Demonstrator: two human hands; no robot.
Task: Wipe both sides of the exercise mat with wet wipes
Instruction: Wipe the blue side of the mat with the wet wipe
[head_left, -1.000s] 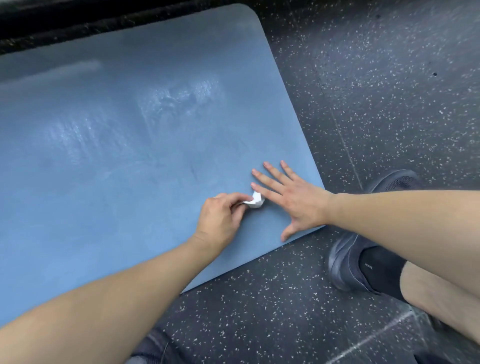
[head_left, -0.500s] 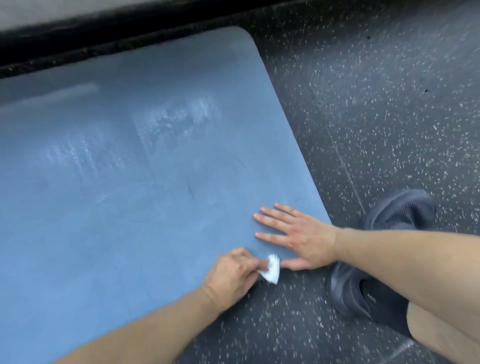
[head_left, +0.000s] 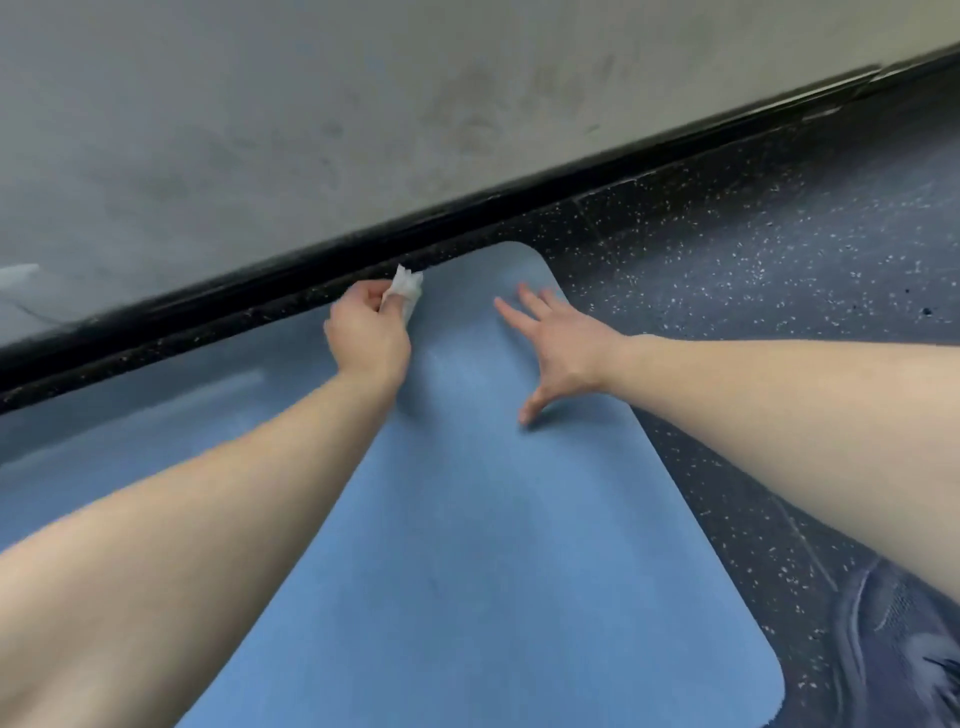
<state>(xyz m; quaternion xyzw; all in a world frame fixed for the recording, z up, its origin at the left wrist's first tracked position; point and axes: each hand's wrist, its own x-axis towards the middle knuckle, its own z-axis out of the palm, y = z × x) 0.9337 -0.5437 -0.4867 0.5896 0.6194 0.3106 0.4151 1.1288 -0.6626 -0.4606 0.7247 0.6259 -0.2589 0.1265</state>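
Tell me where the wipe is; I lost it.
The wipe is pinched in the left hand, upper centre of the head view, at the mat's far edge beside the black baseboard.

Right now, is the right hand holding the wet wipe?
No, the left hand pinches the wet wipe; the right hand is spread on the mat.

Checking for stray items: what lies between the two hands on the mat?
Only bare blue mat lies between the left hand, gripping the wipe, and the right hand, in the head view.
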